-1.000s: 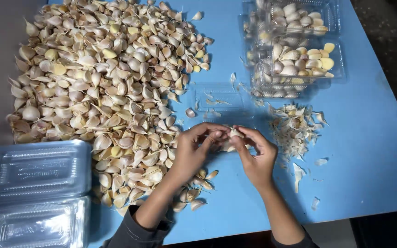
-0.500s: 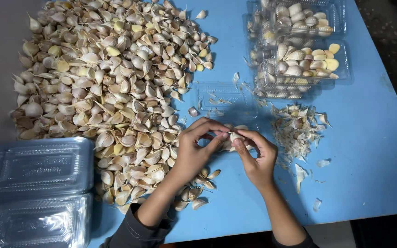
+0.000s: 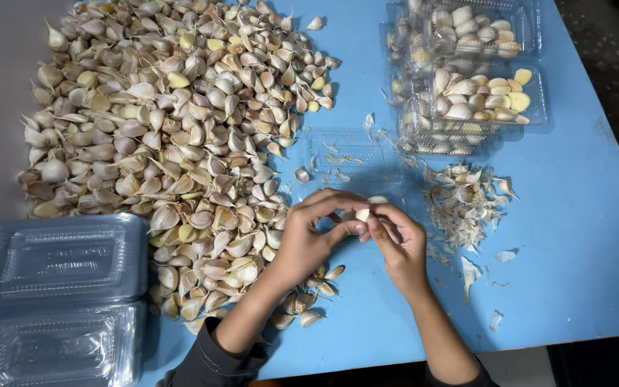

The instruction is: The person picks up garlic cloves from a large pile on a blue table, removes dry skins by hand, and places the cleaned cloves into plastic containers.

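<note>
My left hand (image 3: 314, 234) and my right hand (image 3: 397, 242) meet over the blue table (image 3: 582, 236), and both pinch one small pale garlic clove (image 3: 362, 213) between their fingertips. A big heap of unpeeled garlic cloves (image 3: 173, 143) spreads to the left of my hands and reaches under my left wrist. A pile of papery garlic skins (image 3: 463, 204) lies just right of my right hand. An empty clear plastic tray (image 3: 345, 158) sits on the table right behind my hands.
Clear plastic boxes filled with garlic cloves (image 3: 478, 93) stand at the back right. Stacked empty clear lidded boxes (image 3: 55, 294) sit at the front left. Loose skin scraps (image 3: 504, 255) dot the table on the right. The table's front edge runs below my forearms.
Both hands have stayed at the same spot on the clove; only the fingertips have shifted slightly around it. The view has drifted a little.
</note>
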